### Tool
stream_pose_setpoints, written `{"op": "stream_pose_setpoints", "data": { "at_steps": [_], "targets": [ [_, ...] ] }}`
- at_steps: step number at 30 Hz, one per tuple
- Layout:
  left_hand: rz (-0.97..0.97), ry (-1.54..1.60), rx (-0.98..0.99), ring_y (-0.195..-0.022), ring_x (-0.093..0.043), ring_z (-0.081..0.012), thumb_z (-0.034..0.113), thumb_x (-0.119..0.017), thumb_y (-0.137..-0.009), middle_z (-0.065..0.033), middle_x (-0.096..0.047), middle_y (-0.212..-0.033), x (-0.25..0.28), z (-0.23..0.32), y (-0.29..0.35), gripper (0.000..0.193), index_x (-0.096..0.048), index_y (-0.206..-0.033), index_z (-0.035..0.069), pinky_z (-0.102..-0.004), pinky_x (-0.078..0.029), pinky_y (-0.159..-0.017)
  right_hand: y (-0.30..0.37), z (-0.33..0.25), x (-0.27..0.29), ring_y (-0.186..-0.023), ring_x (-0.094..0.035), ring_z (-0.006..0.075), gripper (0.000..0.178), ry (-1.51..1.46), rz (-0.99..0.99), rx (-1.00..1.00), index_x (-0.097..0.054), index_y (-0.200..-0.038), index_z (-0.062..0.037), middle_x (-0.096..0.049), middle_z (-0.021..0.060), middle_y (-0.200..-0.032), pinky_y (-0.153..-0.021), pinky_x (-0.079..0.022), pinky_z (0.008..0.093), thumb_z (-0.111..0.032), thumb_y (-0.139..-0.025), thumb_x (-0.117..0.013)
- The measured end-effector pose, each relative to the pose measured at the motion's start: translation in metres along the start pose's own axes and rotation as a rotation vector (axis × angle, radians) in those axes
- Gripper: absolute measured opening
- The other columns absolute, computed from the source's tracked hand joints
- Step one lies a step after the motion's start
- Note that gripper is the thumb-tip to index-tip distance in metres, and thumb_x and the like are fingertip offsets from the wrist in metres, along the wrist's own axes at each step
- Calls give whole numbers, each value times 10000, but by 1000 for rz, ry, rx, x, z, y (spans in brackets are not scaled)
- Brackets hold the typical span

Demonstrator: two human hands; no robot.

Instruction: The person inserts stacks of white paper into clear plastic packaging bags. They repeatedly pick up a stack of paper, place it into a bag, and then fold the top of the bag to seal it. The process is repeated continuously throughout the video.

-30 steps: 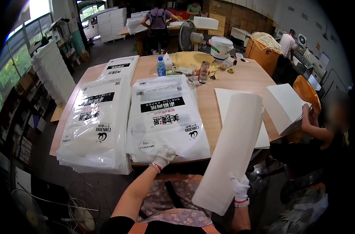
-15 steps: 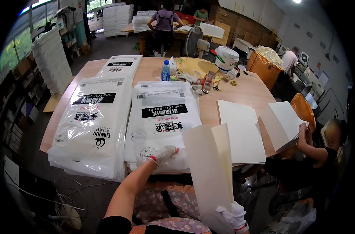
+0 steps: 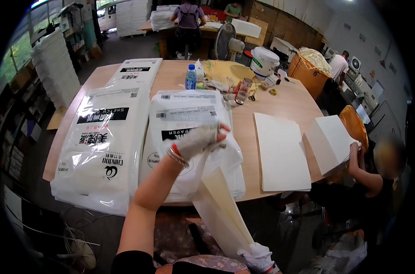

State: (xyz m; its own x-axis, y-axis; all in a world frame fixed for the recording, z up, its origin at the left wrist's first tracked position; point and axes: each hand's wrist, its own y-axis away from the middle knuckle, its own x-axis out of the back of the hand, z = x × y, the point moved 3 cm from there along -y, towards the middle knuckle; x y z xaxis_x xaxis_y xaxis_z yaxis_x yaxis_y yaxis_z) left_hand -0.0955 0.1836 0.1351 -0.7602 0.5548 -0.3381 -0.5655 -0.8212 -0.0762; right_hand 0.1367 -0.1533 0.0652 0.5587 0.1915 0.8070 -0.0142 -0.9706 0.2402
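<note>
My left hand (image 3: pixel 200 140), in a pale glove with bare fingertips, is raised over the right stack of clear printed plastic bags (image 3: pixel 184 101). Its fingers pinch the lifted edge of the top bag, which hangs wrinkled beneath them. Down at the front, my white-gloved right hand (image 3: pixel 257 256) grips the lower end of a curled bundle of white paper sheets (image 3: pixel 222 213). The bundle's upper end lies at the lifted plastic; whether it is inside the bag I cannot tell. A flat stack of white paper (image 3: pixel 281 153) rests on the table to the right.
Filled printed bags (image 3: pixel 100 146) are piled on the table's left. Toward the back stand a blue-capped bottle (image 3: pixel 191 77), a glass jar (image 3: pixel 244 91) and a white bucket (image 3: pixel 264 61). At right, a seated co-worker's hands (image 3: pixel 354 148) hold a fanned paper stack (image 3: pixel 329 141).
My left hand has risen from the bag stack, pulling the top bag's edge up. The paper bundle in my right hand has tilted and moved left and down toward that bag.
</note>
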Motion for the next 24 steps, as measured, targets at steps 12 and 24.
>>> {"op": "stream_pose_setpoints", "data": {
  "at_steps": [12, 24],
  "targets": [
    [-355, -706, -53, -928, -605, -290, 203, -542, -850, -160, -631, -979, -223, -71, 100, 451, -470, -1274, 65, -377, -468, -831, -101, 12, 20, -727, -571, 292, 250, -437, 101, 237, -612, -925, -68, -567, 112, -799, -663, -480, 380, -273, -783, -612],
    [795, -2304, -776, -889, -624, -228, 194, -538, -886, -175, -609, -980, -44, -275, 240, 360, -474, -1194, 18, -288, -511, -703, -160, 48, -8, -1107, -470, 394, 499, 22, 348, 163, -418, -1255, 9, -446, 242, -1224, -932, -394, 492, -120, -792, -549]
  ]
}}
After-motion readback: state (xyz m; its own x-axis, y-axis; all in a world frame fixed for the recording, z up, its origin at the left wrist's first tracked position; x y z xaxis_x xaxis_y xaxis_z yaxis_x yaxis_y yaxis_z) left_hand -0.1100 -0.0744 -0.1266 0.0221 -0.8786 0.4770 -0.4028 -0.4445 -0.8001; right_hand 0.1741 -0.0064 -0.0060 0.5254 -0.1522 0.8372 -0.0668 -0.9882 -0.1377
